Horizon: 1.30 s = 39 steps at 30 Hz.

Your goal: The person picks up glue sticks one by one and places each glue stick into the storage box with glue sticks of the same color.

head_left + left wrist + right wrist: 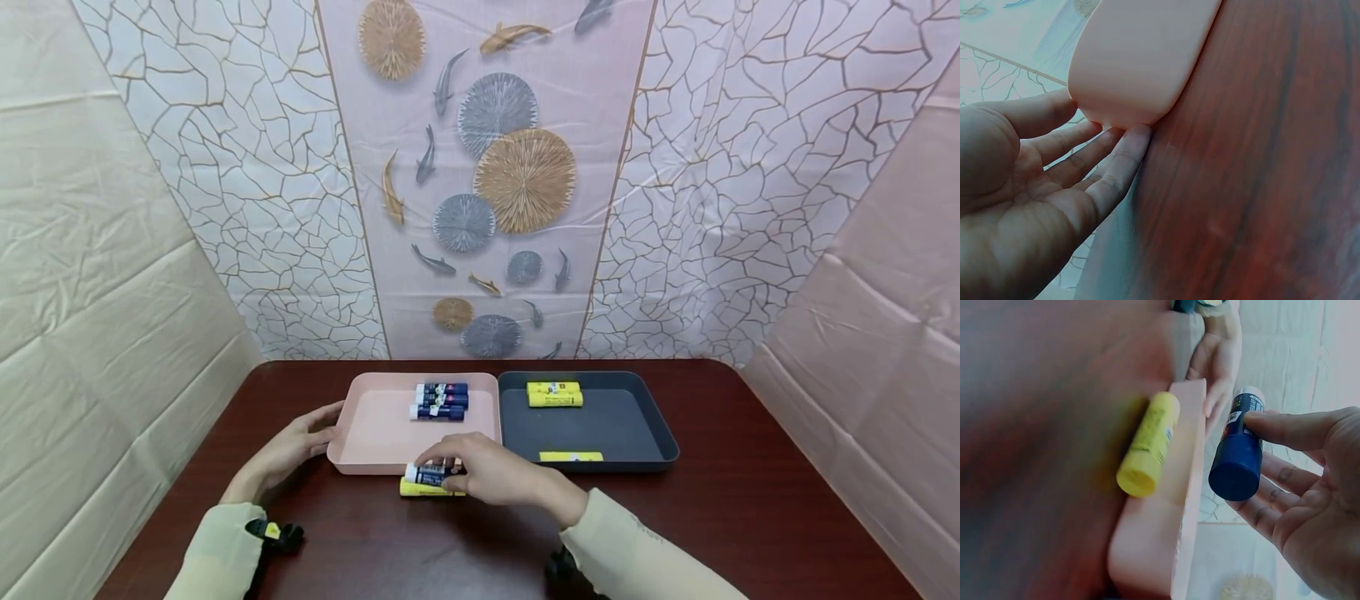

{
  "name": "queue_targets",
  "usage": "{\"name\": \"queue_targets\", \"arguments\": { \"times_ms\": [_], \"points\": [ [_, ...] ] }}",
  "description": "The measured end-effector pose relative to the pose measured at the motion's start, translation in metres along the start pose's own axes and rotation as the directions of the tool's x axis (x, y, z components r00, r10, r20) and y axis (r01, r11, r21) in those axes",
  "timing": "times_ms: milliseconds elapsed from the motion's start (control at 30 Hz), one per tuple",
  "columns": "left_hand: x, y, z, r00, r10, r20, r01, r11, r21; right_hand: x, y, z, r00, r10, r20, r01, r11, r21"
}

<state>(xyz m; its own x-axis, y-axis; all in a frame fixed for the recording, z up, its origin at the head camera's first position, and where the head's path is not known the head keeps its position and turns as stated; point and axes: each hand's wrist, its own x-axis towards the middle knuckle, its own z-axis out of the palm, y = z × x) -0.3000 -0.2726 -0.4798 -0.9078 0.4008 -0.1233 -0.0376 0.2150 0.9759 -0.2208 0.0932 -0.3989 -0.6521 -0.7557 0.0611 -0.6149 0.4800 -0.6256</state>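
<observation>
My right hand (498,471) pinches a dark blue glue stick (1238,447) with a white end, between thumb and fingers. It is held up off the table, by the front edge of the pink tray (375,429). Just below it in the head view, a yellow glue stick (1149,444) lies on the table along that tray's front wall. With thumb and fingertips, my left hand (1054,169) touches the pink tray's left end, its fingers fairly straight. Inside the pink tray lie three blue glue sticks (440,401), side by side toward the back right.
A dark grey tray (615,425) stands against the pink tray's right side. Two yellow glue sticks (555,394) lie at its back left, and another yellow glue stick (571,457) lies along its front wall. Patterned cloth (487,325) hangs behind the dark red wooden table (735,517).
</observation>
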Motion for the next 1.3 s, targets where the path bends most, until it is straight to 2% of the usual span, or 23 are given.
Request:
{"name": "queue_targets", "arguments": {
  "times_ms": [233,767,1133,1300],
  "points": [
    [-0.001,0.002,-0.001,1.0,0.002,0.0,-0.002,1.0,0.003,0.01,0.004,-0.02,1.0,0.004,-0.007,-0.005,1.0,-0.017],
    [-0.001,0.0,-0.002,1.0,0.012,0.016,-0.012,1.0,0.0,0.034,0.016,-0.052,0.999,0.046,0.002,-0.047,0.997,0.061],
    [-0.003,0.002,-0.001,1.0,0.0,0.011,0.0,1.0,-0.003,0.053,0.025,-0.058,0.994,0.103,0.039,-0.102,0.994,-0.033],
    [-0.003,0.001,-0.001,1.0,-0.006,0.004,0.006,1.0,-0.004,0.062,0.031,-0.059,0.99,0.129,0.053,-0.127,0.991,-0.036]
  ]
}}
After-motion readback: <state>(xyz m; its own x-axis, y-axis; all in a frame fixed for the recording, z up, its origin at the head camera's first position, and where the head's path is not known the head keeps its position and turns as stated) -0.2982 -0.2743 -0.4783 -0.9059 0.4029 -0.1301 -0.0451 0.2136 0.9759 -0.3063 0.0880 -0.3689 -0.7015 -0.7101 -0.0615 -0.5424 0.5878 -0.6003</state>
